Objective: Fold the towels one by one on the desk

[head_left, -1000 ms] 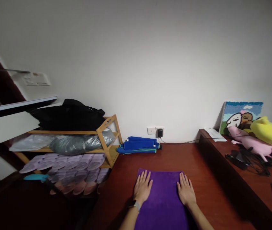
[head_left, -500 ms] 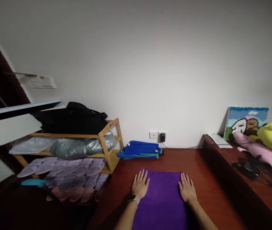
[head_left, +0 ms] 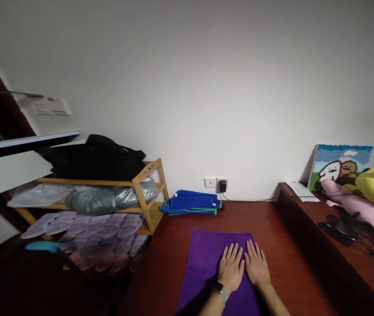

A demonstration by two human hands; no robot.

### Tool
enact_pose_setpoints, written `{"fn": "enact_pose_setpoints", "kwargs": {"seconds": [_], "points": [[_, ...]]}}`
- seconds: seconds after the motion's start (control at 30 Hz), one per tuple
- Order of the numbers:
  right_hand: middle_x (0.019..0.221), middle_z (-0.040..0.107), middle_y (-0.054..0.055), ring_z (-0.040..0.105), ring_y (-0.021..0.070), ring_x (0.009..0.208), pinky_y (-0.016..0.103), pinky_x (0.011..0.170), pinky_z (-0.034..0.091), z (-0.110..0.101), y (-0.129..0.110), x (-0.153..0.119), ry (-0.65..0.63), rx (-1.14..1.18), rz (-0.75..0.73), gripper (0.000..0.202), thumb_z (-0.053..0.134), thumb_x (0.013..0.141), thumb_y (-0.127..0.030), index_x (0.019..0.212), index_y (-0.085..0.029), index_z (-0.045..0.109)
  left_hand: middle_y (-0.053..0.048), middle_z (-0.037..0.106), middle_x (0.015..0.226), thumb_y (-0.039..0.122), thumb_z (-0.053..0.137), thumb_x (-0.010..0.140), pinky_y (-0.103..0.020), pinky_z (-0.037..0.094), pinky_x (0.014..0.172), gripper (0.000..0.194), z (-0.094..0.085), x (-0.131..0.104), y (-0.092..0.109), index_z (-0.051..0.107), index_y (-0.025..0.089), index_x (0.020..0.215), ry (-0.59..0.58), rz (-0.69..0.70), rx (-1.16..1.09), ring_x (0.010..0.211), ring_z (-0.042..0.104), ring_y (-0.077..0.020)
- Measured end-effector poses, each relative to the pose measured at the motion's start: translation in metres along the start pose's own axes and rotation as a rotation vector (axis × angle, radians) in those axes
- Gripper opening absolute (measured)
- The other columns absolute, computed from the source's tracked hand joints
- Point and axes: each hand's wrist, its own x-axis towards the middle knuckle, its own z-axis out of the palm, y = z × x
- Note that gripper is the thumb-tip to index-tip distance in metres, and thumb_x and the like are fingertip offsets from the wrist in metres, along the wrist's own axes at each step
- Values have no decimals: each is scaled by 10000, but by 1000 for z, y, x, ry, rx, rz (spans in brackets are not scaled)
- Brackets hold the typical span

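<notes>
A purple cloth (head_left: pixel 203 259) lies spread flat on the reddish-brown wooden table (head_left: pixel 160 267), its near end running out of view at the bottom. My left hand (head_left: pixel 231 268), with a watch on the wrist, rests palm down on the right half of the cloth, fingers stretched out. Close beside it, my right hand (head_left: pixel 257 267) lies flat over the cloth's right edge near the far right corner, fingers also extended. Neither hand grips anything.
Rolled blue cloths (head_left: pixel 192 203) lie against the wall, left of a socket with a black plug (head_left: pixel 222 186). A wooden rack (head_left: pixel 150 197) with slippers (head_left: pixel 98 224) stands left. On the raised right surface are a pink plush toy (head_left: pixel 354 206), cables and a picture (head_left: pixel 341 166).
My left hand has moved right, from the cloth's left edge across to beside my right hand. The right hand has stayed near the right edge. The view has shifted slightly.
</notes>
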Motion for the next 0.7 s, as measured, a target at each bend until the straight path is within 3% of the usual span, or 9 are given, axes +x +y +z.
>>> {"fn": "enact_pose_setpoints", "kwargs": {"seconds": [0.13, 0.27, 0.37, 0.43, 0.53, 0.7], "points": [[1694, 171, -2, 102, 239, 1570, 458, 1268, 114, -3, -3, 0, 9, 36, 44, 668, 125, 1007, -452, 1619, -188, 182, -35, 304, 1671, 504, 211, 1055, -507, 230, 1269, 597, -26, -27, -49, 305, 273, 1598, -7, -149, 61, 1547, 247, -245], [1695, 163, -11, 103, 233, 1569, 451, 1271, 110, -14, -9, 0, -23, 57, 58, 665, 131, 1008, -447, 1619, -187, 176, -41, 289, 1668, 487, 236, 1047, -499, 233, 1267, 606, -55, -79, -107, 327, 239, 1591, -16, -334, 199, 1545, 244, -246], [1694, 165, -8, 109, 230, 1568, 455, 1272, 120, -24, -11, -8, -55, 80, 81, 674, 120, 1009, -463, 1618, -179, 171, -41, 300, 1659, 482, 246, 1044, -475, 261, 1261, 607, -63, -116, -131, 351, 220, 1581, 6, -367, 252, 1536, 265, -236], [1693, 161, -11, 101, 227, 1568, 458, 1273, 121, -26, -9, -21, -20, 98, 83, 687, 98, 1008, -485, 1620, -180, 168, -58, 322, 1647, 478, 251, 1045, -468, 284, 1256, 610, -63, -133, -133, 372, 196, 1573, 49, -395, 267, 1527, 288, -243], [1688, 163, -29, 88, 220, 1570, 458, 1276, 113, -23, -3, -49, 54, 122, 47, 696, 89, 1004, -506, 1620, -197, 184, -41, 324, 1647, 451, 252, 1051, -449, 292, 1258, 589, -59, -144, -116, 366, 208, 1576, 110, -380, 258, 1525, 293, -237], [1678, 211, -4, 142, 234, 1562, 463, 1272, 146, -14, 3, -87, -25, 131, 51, 715, 120, 994, -527, 1612, -184, 231, -11, 286, 1661, 504, 264, 1051, -434, 271, 1267, 596, -50, -150, -85, 334, 252, 1586, 32, -272, 220, 1531, 273, -218]]}}
